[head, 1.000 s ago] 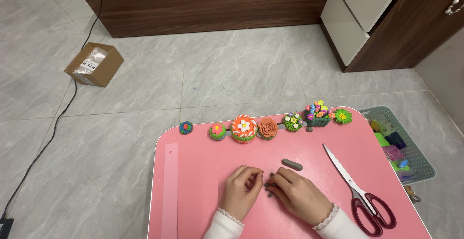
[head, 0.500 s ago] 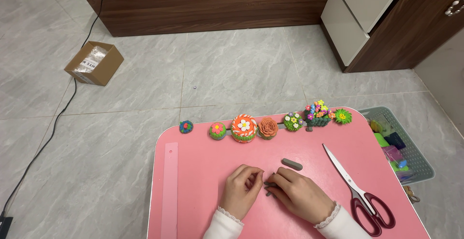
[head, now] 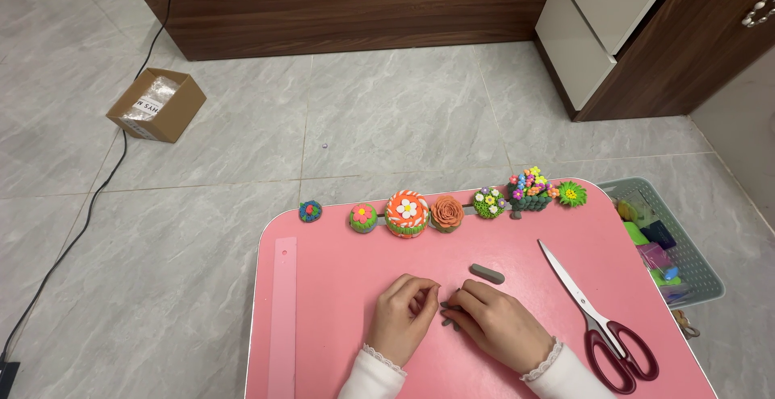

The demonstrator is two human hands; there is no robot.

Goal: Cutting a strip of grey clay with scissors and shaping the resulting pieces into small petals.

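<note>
head view:
bench [head: 339, 302]: pink, smooth, rounded corners
clay piece [head: 446, 315]: small, grey, soft-looking; sits between both hands near the bench's front edge, mostly hidden by fingers
left hand [head: 408, 315]: fingers curled in, tips beside the clay piece; contact unclear
right hand [head: 496, 324]: fingers bent together, pinched on the clay piece
clay stick [head: 487, 273]: grey, short, rounded; lies just beyond the right hand, apart from it
scissors [head: 593, 315]: steel blades, dark red handles, blades together, right of the right hand
ruler [head: 282, 318]: flat pink strip along the left edge
clay flowers [head: 407, 213]: bright, bumpy, in a row at the far edge
basket [head: 702, 270]: grey-green mesh, on the floor to the right
</note>
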